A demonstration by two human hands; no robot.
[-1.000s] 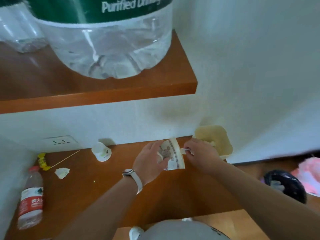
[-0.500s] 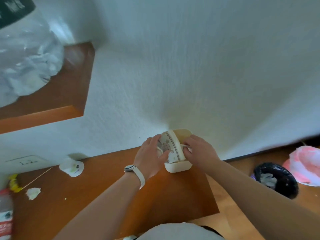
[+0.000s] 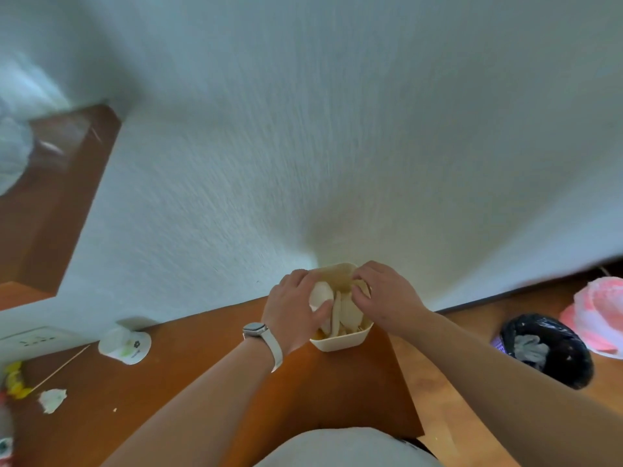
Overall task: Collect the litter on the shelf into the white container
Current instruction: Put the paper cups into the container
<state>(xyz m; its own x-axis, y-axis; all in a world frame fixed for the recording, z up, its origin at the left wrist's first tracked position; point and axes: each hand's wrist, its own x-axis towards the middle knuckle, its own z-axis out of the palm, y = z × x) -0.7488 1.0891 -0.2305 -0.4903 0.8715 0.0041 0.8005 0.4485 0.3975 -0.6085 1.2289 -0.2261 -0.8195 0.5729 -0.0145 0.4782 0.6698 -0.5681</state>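
A person's left hand (image 3: 293, 313) and right hand (image 3: 384, 294) meet over the white container (image 3: 340, 343), which stands at the right end of the wooden shelf (image 3: 202, 382), hard against the wall. Both hands work crushed paper (image 3: 349, 310) down into it. The left fingers (image 3: 303, 281) curl round one side of the pale wad with the thumb pressed against its near face. The right fingers (image 3: 362, 293) are bent and clamped on its far edge just inside the rim. The two-sided grip looks meant to squeeze the springy paper narrow enough to drop below the rim and stay there, while the wall behind the container probably keeps it from sliding under the push. Part of the wad shows above the rim, so this piece seems only partly seated. More litter is not yet collected at the left end of the shelf, well apart from the container. A small white cup (image 3: 125, 345) lies on its side below the wall, with a thin wooden stick (image 3: 62, 369) and a crumpled tissue (image 3: 52, 399) beyond it. A yellow scrap (image 3: 15, 379) near the edge of the view is too blurred to name. Beyond the right end of the shelf, on the floor, stands a bin (image 3: 553, 352) with a black liner.
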